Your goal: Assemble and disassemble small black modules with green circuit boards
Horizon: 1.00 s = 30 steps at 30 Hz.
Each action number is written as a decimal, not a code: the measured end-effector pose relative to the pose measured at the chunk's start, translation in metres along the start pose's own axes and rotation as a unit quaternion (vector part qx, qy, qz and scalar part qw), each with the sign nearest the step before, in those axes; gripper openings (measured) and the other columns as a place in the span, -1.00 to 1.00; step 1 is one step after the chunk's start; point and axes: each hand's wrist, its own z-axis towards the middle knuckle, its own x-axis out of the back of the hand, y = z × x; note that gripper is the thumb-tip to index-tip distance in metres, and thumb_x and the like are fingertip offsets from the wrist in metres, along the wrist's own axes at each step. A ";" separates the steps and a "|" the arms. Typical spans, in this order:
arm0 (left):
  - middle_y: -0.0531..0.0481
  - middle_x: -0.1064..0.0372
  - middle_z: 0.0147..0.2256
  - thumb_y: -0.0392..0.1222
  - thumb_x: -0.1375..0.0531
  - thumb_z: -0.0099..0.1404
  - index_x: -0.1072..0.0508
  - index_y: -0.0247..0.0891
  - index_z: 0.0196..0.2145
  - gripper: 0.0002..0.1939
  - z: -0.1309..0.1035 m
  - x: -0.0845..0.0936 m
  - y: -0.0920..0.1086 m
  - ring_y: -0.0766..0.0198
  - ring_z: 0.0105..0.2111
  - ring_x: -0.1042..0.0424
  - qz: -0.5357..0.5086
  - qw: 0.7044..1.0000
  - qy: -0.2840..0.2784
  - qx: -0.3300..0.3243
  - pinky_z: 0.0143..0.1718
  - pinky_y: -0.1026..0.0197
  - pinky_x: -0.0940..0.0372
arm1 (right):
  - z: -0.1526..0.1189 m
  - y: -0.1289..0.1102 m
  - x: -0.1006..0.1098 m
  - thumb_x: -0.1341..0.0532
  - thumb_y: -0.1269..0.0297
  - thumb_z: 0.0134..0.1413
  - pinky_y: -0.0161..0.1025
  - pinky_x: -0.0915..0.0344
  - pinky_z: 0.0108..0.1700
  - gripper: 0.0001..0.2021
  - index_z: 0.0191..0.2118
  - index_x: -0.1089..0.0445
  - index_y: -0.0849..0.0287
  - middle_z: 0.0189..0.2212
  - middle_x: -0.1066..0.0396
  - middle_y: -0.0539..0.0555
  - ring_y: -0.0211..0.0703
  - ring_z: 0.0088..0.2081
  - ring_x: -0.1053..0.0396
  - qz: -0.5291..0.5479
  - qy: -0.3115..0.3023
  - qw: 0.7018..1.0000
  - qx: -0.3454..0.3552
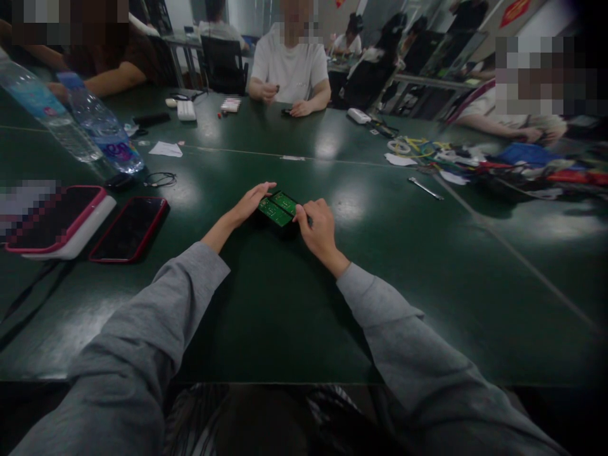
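Observation:
A small black case with green circuit boards [281, 209] lies on the dark green table in front of me, its board side facing up. My left hand [247, 204] rests along the case's left side with its fingers stretched out towards the far edge. At the right side, my right hand [317, 227] has its fingers curled and its thumb and forefinger pinched at the case's edge. Both hands touch the case. Whatever lies under the boards is hidden.
To the left are a red-edged phone [130, 229], a pink-rimmed device [59, 218] and two water bottles [102, 126]. A wrench [425, 189] and a heap of cables [494, 161] lie to the right. A person in a white shirt [289, 66] sits opposite.

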 end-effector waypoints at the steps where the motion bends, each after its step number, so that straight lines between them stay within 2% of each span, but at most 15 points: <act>1: -0.19 -0.45 0.17 0.31 -0.03 0.44 -0.51 -0.17 0.12 -0.40 0.000 0.000 0.002 0.02 0.17 -0.43 -0.010 1.000 -0.022 0.011 0.17 -0.04 -0.32 | 0.000 0.000 0.000 0.10 -0.01 0.50 -0.05 -0.24 -0.15 -0.47 -0.46 -0.32 0.09 -0.45 -0.34 0.08 -0.05 -0.25 -0.26 -0.001 0.001 1.000 -0.001; 4: -0.17 -0.41 0.22 0.34 0.03 0.45 -0.51 -0.15 0.13 -0.37 -0.002 0.002 0.007 0.03 0.23 -0.39 -0.025 0.997 -0.060 0.031 0.21 -0.02 -0.30 | 0.001 0.001 0.000 0.10 -0.02 0.50 -0.06 -0.25 -0.15 -0.48 -0.46 -0.31 0.09 -0.42 -0.36 0.09 -0.05 -0.24 -0.28 0.005 0.006 1.000 -0.010; 8: -0.16 -0.42 0.22 0.36 0.07 0.46 -0.51 -0.16 0.14 -0.33 -0.004 0.007 0.011 0.05 0.23 -0.40 -0.036 0.995 -0.070 0.054 0.23 -0.02 -0.29 | 0.003 0.005 -0.002 0.10 -0.04 0.50 -0.07 -0.25 -0.15 -0.47 -0.46 -0.29 0.09 -0.41 -0.37 0.08 -0.07 -0.25 -0.29 0.028 0.017 0.999 -0.030; 14: -0.18 -0.42 0.22 0.36 -0.05 0.40 -0.52 -0.16 0.13 -0.35 -0.006 0.009 0.013 0.00 0.25 -0.37 -0.021 0.997 -0.052 0.055 0.28 -0.05 -0.23 | 0.007 0.010 0.000 0.13 -0.09 0.49 -0.09 -0.25 -0.14 -0.43 -0.47 -0.30 0.09 -0.41 -0.37 0.07 -0.07 -0.25 -0.31 0.057 0.019 0.996 -0.060; 21: -0.15 -0.43 0.20 0.27 -0.17 0.36 -0.51 -0.14 0.14 -0.43 -0.010 0.010 0.020 0.03 0.21 -0.39 -0.023 0.995 -0.071 0.068 0.25 -0.01 -0.27 | 0.008 0.015 0.002 0.11 -0.08 0.48 -0.06 -0.26 -0.10 -0.45 -0.44 -0.32 0.10 -0.33 -0.40 0.09 -0.05 -0.19 -0.31 0.089 0.007 0.994 -0.061; 23: -0.17 -0.42 0.21 0.29 -0.15 0.37 -0.49 -0.15 0.15 -0.40 -0.012 0.009 0.023 0.02 0.21 -0.39 -0.019 0.995 -0.066 0.069 0.25 -0.02 -0.26 | 0.007 0.015 0.000 0.09 -0.05 0.48 -0.04 -0.27 -0.09 -0.49 -0.43 -0.31 0.10 -0.31 -0.40 0.10 -0.03 -0.18 -0.30 0.084 0.004 0.995 -0.059; 26: -0.18 -0.40 0.23 0.36 0.00 0.42 -0.47 -0.16 0.17 -0.34 -0.015 0.004 0.026 0.03 0.24 -0.37 -0.018 0.997 -0.044 0.065 0.29 -0.05 -0.22 | 0.007 0.014 -0.001 0.04 0.01 0.46 -0.01 -0.28 -0.08 -0.58 -0.39 -0.29 0.09 -0.29 -0.39 0.12 -0.01 -0.16 -0.29 0.077 0.005 0.995 -0.056; 30: -0.18 -0.47 0.16 0.36 0.10 0.46 -0.48 -0.19 0.12 -0.32 -0.017 -0.009 0.023 0.08 0.21 -0.40 -0.026 0.998 0.024 0.051 0.28 -0.01 -0.22 | 0.007 0.012 -0.001 -0.02 0.09 0.42 0.01 -0.31 -0.07 -0.68 -0.36 -0.29 0.10 -0.27 -0.34 0.13 -0.01 -0.15 -0.28 0.079 0.008 0.995 -0.058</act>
